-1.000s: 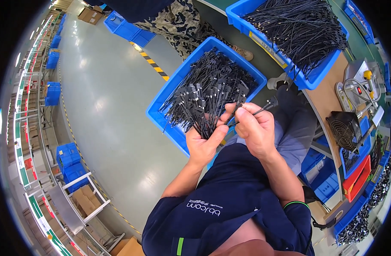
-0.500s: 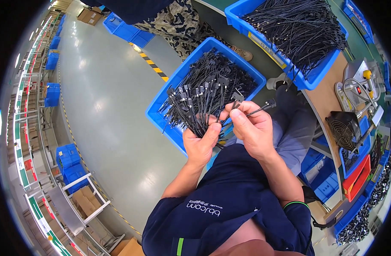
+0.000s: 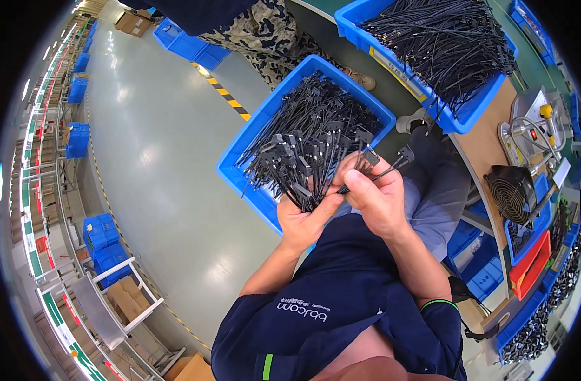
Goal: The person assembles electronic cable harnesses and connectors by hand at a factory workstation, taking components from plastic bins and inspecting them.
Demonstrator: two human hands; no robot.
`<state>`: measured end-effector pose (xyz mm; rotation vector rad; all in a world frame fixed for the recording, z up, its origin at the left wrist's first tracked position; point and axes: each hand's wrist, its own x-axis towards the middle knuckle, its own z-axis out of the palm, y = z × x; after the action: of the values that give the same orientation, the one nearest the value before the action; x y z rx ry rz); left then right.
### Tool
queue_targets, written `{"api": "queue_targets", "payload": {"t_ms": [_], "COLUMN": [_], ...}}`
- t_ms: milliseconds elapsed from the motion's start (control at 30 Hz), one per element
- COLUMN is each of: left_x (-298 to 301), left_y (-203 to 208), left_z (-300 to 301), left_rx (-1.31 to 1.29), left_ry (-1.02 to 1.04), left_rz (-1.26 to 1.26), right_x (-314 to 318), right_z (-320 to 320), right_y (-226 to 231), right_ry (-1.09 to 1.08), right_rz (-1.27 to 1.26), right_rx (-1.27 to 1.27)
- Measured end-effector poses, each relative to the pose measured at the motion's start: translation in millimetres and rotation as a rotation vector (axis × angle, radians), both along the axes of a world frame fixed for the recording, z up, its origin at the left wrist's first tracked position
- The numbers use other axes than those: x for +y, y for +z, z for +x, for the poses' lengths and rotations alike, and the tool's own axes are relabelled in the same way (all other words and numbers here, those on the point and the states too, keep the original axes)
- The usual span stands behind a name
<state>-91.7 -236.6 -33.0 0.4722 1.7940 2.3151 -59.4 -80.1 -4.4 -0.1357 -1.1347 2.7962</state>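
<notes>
A bunch of short black cables (image 3: 297,162) with flat black connectors on their ends is gripped in my left hand (image 3: 303,222). Close beside it, my right hand (image 3: 379,197) pinches a few more black cables (image 3: 398,157) between thumb and fingers, their connector ends sticking out up and to the right. The two hands almost touch, and the fingers partly hide the cable stems. Just beyond them, a blue bin (image 3: 239,152) holds a heap of similar black cables (image 3: 328,108).
A second blue bin (image 3: 423,95) full of black cables stands on the bench (image 3: 477,140) at upper right. A small black fan (image 3: 511,193) and a red tray (image 3: 531,267) sit farther down. Another person's camouflage trousers (image 3: 258,38) are beyond the near bin. Racks (image 3: 106,311) line the left.
The bunch in my left hand has turned and fanned out, its connectors now pointing more toward my right hand. My right hand now has more connectors at its fingertips.
</notes>
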Motion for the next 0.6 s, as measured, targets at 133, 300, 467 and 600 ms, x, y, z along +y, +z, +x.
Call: {"api": "queue_targets", "payload": {"t_ms": [133,300,467,600], "left_x": [2,1,3,4], "left_y": [1,3,3,2], "left_z": [2,0,-2,-1], "left_rx": [-0.028,-0.003,0.002,-0.017], "left_ry": [-0.017,-0.033,-0.049,-0.03], "left_rz": [0.027,-0.046,-0.026,0.042], "right_x": [0,-2,-3,-2], "right_z": [1,0,1,1], "right_y": [1,11,5,3], "right_ry": [0.013,-0.002,-0.02,0.017], "right_rz": [-0.016,0.07,0.024,-0.007], "right_rx": [0.001,-0.142,-0.117,-0.107]}}
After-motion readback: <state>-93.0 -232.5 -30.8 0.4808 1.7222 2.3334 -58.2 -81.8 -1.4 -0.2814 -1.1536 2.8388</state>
